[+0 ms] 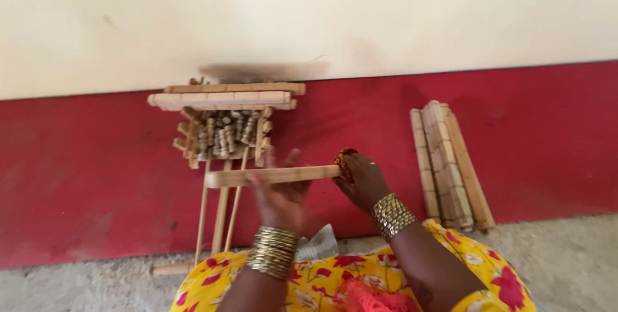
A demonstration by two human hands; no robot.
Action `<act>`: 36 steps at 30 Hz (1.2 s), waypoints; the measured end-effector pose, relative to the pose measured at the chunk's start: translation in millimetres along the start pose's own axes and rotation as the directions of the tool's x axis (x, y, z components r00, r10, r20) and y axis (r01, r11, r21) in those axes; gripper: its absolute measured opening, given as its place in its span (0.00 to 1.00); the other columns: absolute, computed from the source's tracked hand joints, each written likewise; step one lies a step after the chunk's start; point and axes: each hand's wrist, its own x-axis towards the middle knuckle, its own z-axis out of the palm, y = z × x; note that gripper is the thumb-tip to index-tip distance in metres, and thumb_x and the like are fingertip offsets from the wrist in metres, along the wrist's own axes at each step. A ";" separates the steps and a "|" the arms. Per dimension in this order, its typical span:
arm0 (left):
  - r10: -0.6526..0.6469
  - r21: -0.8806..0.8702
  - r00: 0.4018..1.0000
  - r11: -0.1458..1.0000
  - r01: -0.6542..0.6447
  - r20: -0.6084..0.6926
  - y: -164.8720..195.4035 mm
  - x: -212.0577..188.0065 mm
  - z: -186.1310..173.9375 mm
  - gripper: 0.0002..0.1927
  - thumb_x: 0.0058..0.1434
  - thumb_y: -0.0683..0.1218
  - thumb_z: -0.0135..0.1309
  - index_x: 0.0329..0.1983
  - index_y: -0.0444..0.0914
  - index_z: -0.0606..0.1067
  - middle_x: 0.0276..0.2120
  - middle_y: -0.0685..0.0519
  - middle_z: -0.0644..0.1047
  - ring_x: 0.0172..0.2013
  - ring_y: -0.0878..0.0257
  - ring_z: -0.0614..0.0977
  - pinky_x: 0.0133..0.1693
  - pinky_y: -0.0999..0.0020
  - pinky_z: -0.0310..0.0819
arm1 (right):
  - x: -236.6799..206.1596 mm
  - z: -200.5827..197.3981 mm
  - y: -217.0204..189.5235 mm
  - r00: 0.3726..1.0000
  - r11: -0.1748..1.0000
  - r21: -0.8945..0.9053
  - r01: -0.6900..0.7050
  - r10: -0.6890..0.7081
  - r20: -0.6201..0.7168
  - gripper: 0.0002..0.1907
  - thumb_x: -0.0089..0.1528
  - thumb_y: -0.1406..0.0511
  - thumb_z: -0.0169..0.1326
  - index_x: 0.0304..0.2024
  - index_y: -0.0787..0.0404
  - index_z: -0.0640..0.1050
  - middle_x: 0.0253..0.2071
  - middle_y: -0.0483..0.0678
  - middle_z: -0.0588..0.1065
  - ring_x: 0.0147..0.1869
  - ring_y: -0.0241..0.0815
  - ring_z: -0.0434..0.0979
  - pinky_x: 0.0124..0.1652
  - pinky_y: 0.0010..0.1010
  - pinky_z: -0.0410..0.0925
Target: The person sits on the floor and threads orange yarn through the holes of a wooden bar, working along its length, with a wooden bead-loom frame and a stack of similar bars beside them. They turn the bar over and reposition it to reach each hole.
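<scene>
1. We hold the flat wooden slat (273,175) level between our hands: the left hand (280,199), blurred, fingers spread, seems to press it; the right hand (362,180) closes around a small orange-black ball (343,157) at its end.
2. It is best steadied before shifting.
3. Beyond the hands stands the wooden frame (225,122); right of them lie stacked sticks (447,164).

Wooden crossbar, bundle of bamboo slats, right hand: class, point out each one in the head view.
Wooden crossbar (273,175), head view, mid-length of the bar.
Bundle of bamboo slats (447,164), head view, middle of the stack.
Right hand (364,180), head view, back of the hand.
</scene>
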 end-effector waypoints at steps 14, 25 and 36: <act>-0.465 0.187 0.872 0.880 0.437 0.153 -153.3 -5.0 55.9 0.39 0.71 0.67 0.28 0.75 0.36 0.55 0.68 0.42 0.67 0.67 0.52 0.70 0.67 0.54 0.64 | 0.7 -48.4 28.1 0.849 0.807 0.303 -0.507 0.527 0.018 0.29 0.64 0.54 0.53 0.63 0.61 0.67 0.48 0.57 0.78 0.48 0.53 0.83 0.47 0.44 0.76; -0.716 0.335 0.668 0.590 0.735 -0.203 -263.6 22.3 80.7 0.29 0.72 0.64 0.32 0.64 0.43 0.67 0.52 0.48 0.75 0.52 0.55 0.75 0.55 0.57 0.70 | -36.8 -58.4 161.1 0.496 0.497 -0.061 -0.866 0.868 0.031 0.28 0.63 0.62 0.56 0.67 0.51 0.69 0.57 0.58 0.75 0.60 0.57 0.77 0.57 0.46 0.71; -0.788 0.092 0.562 0.559 0.824 -0.253 -265.1 23.1 77.7 0.26 0.74 0.60 0.39 0.56 0.34 0.72 0.48 0.42 0.77 0.49 0.51 0.79 0.53 0.53 0.75 | -40.8 -52.1 168.0 0.254 0.265 -0.103 -0.959 0.961 0.109 0.36 0.61 0.61 0.61 0.69 0.51 0.64 0.59 0.64 0.71 0.62 0.60 0.76 0.59 0.43 0.72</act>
